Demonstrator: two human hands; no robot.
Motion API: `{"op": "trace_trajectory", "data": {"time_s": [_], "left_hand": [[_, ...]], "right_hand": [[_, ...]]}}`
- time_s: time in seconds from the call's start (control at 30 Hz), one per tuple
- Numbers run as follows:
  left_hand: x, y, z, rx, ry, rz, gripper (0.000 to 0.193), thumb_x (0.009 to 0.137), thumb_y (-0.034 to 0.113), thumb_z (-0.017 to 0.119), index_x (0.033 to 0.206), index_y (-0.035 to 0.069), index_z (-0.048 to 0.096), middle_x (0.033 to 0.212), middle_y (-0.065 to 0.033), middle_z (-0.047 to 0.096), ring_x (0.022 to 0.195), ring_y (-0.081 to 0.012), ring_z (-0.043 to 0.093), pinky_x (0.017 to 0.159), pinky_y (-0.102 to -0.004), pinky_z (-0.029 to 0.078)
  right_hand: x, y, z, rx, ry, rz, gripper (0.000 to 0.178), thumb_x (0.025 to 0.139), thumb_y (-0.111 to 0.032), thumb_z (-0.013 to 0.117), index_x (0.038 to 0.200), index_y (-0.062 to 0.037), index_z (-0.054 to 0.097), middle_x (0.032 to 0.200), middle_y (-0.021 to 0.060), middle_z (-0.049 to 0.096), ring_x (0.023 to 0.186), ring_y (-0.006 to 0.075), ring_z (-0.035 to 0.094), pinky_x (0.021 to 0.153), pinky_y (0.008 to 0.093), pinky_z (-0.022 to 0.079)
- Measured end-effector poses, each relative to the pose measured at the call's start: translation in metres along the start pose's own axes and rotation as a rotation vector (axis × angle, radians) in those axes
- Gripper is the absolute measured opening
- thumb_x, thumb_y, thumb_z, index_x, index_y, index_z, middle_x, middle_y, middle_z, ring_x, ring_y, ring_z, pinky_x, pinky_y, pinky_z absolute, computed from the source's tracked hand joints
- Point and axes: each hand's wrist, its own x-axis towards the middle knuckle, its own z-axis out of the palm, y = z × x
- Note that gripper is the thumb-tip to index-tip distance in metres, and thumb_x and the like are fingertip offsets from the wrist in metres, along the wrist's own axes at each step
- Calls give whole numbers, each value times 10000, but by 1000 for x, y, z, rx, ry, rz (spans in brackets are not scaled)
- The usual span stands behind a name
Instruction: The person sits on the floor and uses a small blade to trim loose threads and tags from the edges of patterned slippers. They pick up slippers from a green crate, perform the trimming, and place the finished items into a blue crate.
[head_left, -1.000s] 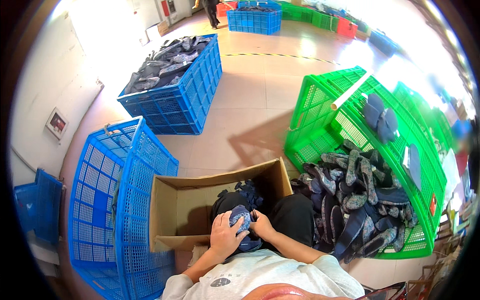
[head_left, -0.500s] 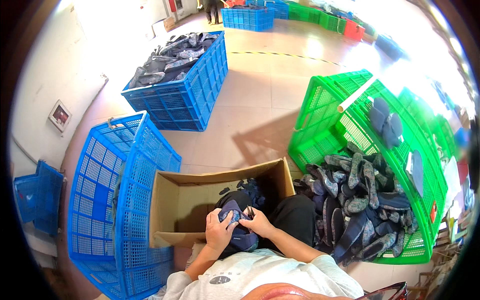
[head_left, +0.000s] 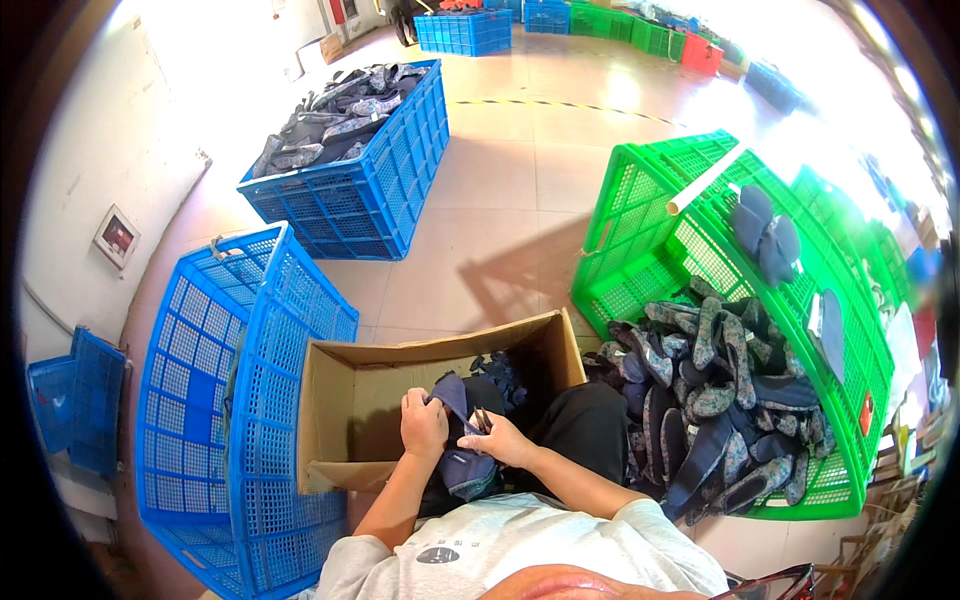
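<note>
Over the cardboard box in my lap area, a dark blue slipper [head_left: 462,468] with a patterned lining is held sole-edge up. My left hand [head_left: 424,424] is closed on its upper end, fingers wrapped over the fabric. My right hand [head_left: 500,441] is closed around a small dark pair of thread snips [head_left: 482,420], close against the slipper's right side; the blade tips are too small to make out. Small dark fabric scraps [head_left: 503,380] lie inside the cardboard box [head_left: 385,352], beside my dark-trousered knee.
To my right a tilted green crate [head_left: 850,500] holds many dark patterned slippers [head_left: 735,400]. Blue crates stand at left [head_left: 265,400] and farther ahead [head_left: 400,200], the farther one full of slippers. A pale pole [head_left: 708,180] lies across the green crate. A person [head_left: 404,22] stands far off.
My left hand has shifted slightly left and up, pulling the slipper's upper part outward. My right hand has moved a little left and down, snips still in it. The view has shifted slightly.
</note>
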Motion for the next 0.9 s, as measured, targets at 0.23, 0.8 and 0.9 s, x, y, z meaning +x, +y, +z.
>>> {"op": "trace_trajectory", "data": {"time_s": [0.23,0.8,0.9], "left_hand": [[7,-10,15,221,-91,-15,90,765,121,635,736,48,680,1036,-142,554,991,-333,541,809,-418,481],[50,-26,34,310,-528,37,225,817,70,628,1034,32,584,993,-134,631,988,-307,644,822,-412,514],[51,-28,39,462,-611,169,256,809,76,647,1057,46,590,991,-123,630,988,-280,647,833,-390,508]], "right_hand": [[11,10,7,-50,70,-31,283,861,-141,786,847,-116,504,711,-53,499,630,44,440,570,218,378],[17,-8,21,78,158,78,215,868,-143,766,963,-90,582,782,-41,559,617,54,476,530,228,393],[20,4,18,97,120,96,204,874,-139,755,976,-86,586,796,-34,577,628,58,492,531,229,405]]}}
